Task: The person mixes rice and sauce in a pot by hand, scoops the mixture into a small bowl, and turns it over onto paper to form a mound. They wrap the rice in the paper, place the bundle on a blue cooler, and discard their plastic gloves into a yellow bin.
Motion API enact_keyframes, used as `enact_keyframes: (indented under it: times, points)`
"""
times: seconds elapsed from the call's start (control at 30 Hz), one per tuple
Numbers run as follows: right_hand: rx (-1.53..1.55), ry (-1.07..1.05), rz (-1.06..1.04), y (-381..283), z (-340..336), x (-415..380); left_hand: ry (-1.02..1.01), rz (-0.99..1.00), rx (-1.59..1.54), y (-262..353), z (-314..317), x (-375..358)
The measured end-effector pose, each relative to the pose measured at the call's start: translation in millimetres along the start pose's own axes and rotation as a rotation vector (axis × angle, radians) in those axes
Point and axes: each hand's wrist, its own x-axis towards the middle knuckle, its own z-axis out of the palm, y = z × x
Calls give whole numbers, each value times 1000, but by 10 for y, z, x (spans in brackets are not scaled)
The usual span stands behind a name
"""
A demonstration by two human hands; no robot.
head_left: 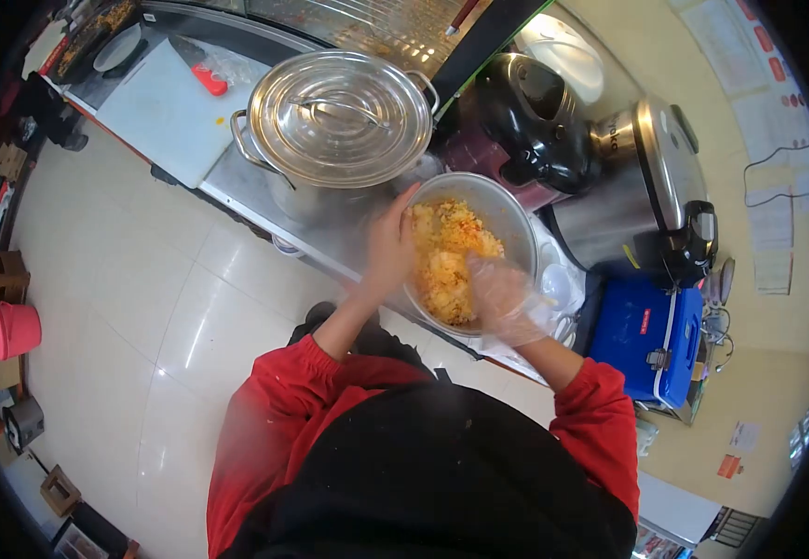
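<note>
Yellow-orange rice (451,279) lies in a round metal pot (507,207) in front of me. My bare left hand (392,244) grips the pot's left rim. A clear plastic glove covers my right hand (502,296), which is inside the pot at the right side of the rice. Its fingers are blurred and partly hidden against the rice, so their closing does not show. Just beyond the pot, to the left, stands a large lidded steel stockpot (339,116).
A white cutting board (153,121) and a red-handled knife (209,80) lie at the left. On the right are a black rice cooker (535,121), a steel cooker (618,186) and a blue cooler box (632,331). The counter edge runs before me.
</note>
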Motion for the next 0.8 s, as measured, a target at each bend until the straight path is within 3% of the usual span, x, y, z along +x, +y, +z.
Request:
enact_keyframes:
  times: [0.03,0.13,0.23,0.33,0.43,0.53,0.57,0.67,0.77,0.8]
  points:
    - [38,36,-5,142,-12,0,9,18,-14,-9,6,5]
    - [286,-112,90,393,-318,133,-4,-14,6,12,-6,20]
    - [70,-210,-43,105,140,237,-23,-30,0,65,-49,30]
    - [97,-108,223,-113,224,567,-61,-17,1,56,-47,74]
    - [174,-55,97,183,754,900,-67,25,62,-50,-63,21]
    - [-50,-158,52,295,494,911,-63,34,107,-65,-63,56]
    - [-203,-97,91,245,69,760,-78,16,116,-27,-74,63]
    - [-79,229,150,229,346,634,-53,36,106,-53,-44,30]
    - [-670,428,-54,-127,653,577,-65,5,103,-16,-35,60]
    - [-470,371,-135,-120,590,535,-78,-27,109,1,-50,66]
